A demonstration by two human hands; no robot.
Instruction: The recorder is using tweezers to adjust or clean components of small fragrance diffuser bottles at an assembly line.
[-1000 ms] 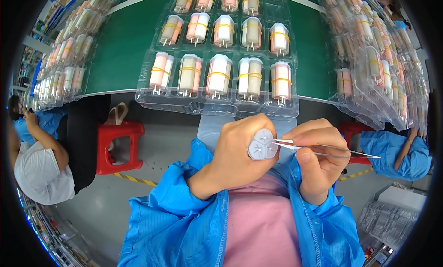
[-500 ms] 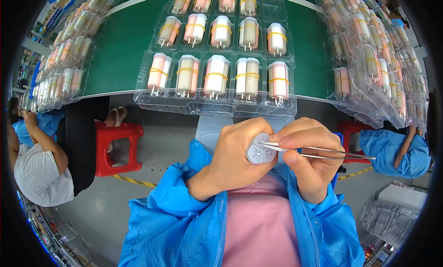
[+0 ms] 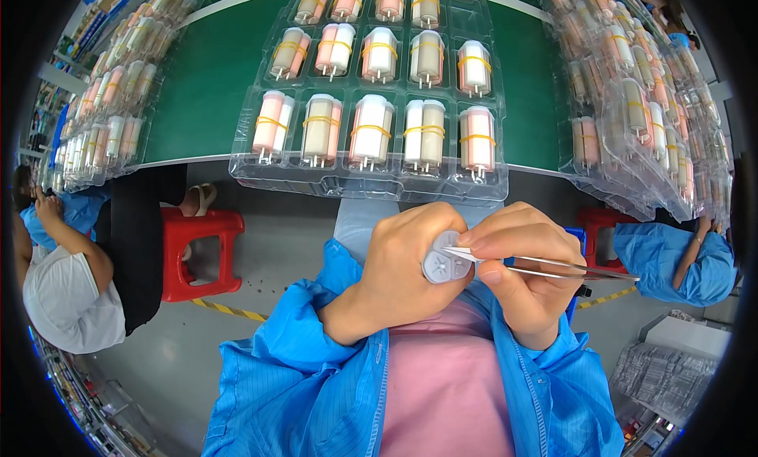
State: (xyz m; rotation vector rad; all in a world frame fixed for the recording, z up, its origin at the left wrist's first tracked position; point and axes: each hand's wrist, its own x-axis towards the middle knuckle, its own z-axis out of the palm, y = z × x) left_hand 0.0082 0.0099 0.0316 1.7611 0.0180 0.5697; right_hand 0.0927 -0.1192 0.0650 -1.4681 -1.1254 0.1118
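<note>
My left hand (image 3: pixel 403 271) is wrapped around a bundle of three pale cylinders (image 3: pixel 444 261), its round end faces turned up toward me. My right hand (image 3: pixel 521 271) pinches metal tweezers (image 3: pixel 545 265) whose tips rest on the bundle's end faces. Both hands are held close over my lap, below the table edge. Just beyond them a clear plastic tray (image 3: pixel 371 185) holds rows of similar bundles, each bound with a yellow rubber band (image 3: pixel 371 130).
The tray lies on a green table (image 3: pixel 209 78). Stacked clear trays of bundles stand at the left (image 3: pixel 110 102) and right (image 3: pixel 639 102). A red stool (image 3: pixel 197 252) is on the floor. One person sits at the left (image 3: pixel 63 283), another at the right (image 3: pixel 671 252).
Both hands stayed together over my lap. The tweezers' tips have shifted slightly across the bundle's end faces, and my right fingers have closed in nearer the bundle.
</note>
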